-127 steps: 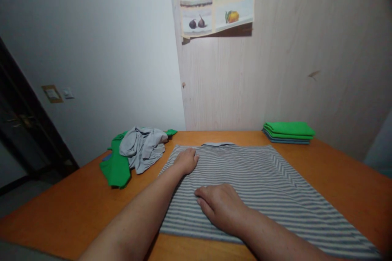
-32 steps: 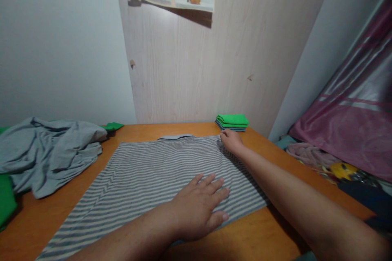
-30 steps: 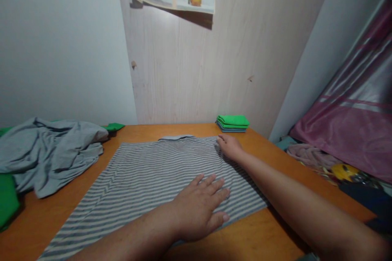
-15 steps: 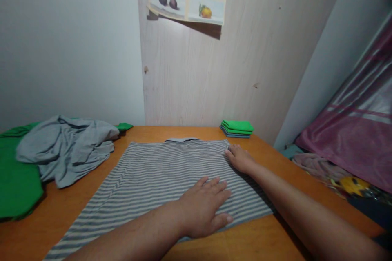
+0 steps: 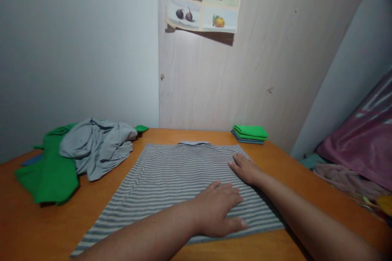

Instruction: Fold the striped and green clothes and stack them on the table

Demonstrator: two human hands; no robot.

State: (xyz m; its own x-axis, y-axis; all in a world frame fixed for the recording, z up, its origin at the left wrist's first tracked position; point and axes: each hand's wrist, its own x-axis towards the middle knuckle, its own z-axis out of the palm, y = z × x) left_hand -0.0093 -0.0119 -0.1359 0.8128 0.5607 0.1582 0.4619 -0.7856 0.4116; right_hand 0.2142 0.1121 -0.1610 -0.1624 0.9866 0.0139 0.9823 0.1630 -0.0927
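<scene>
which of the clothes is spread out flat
The striped shirt, under the left hand and right hand; the pile is crumpled, the green-topped stack folded.

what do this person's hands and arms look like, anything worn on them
The left hand and right hand are bare, with no glove, ring or watch to be seen. Both forearms are uncovered, with no sleeve in view.

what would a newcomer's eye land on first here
Probably the striped shirt spread on the table, the left hand and right hand flat on it. Bright green draws the eye too: a green cloth partly under a crumpled gray cloth at left, and a folded stack at the back right. Fruit pictures hang on the wall above.
</scene>
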